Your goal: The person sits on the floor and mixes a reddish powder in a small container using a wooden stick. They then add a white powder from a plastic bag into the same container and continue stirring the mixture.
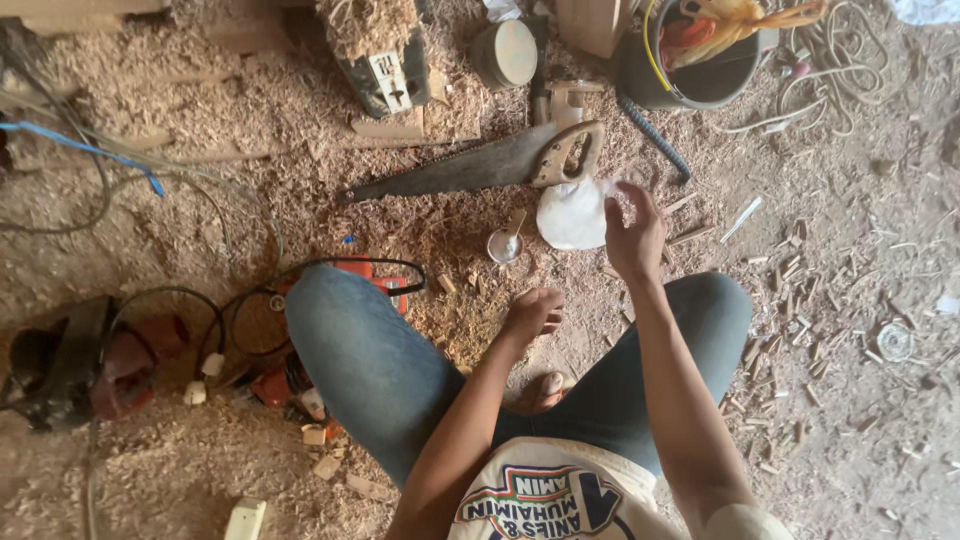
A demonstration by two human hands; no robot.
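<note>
Pinching the top edge of a white plastic bag (572,215) between thumb and fingertips, my right hand (634,232) holds it just above the sawdust-strewn floor (850,260), while my left hand (534,312) hangs loosely curled and empty between my knees. Just beyond the bag I see a hand saw (480,165), with a small metal cup (503,246) beside it and a dark bucket (690,60) farther back.
</note>
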